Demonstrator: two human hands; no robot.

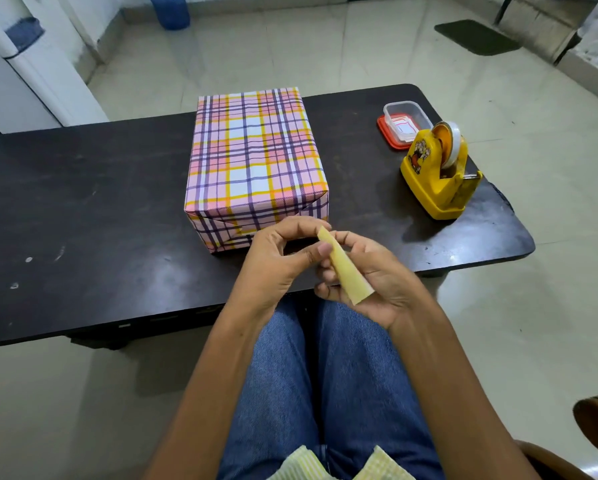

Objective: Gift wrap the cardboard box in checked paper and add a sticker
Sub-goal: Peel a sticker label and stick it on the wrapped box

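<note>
Cardboard box (256, 157), fully covered in checked paper, sits mid-table (83, 202) just beyond your hands. Your left hand (276, 258) pinches the upper end of a pale yellow strip (346, 268). Your right hand (377, 285) holds its lower end in curled fingers. Farther right stand a clear tub (403, 121) and a tape dispenser (439, 171).

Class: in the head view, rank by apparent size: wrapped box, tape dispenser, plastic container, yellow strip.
1. wrapped box
2. tape dispenser
3. plastic container, yellow strip: alike; strip nearer camera, so unranked.
</note>
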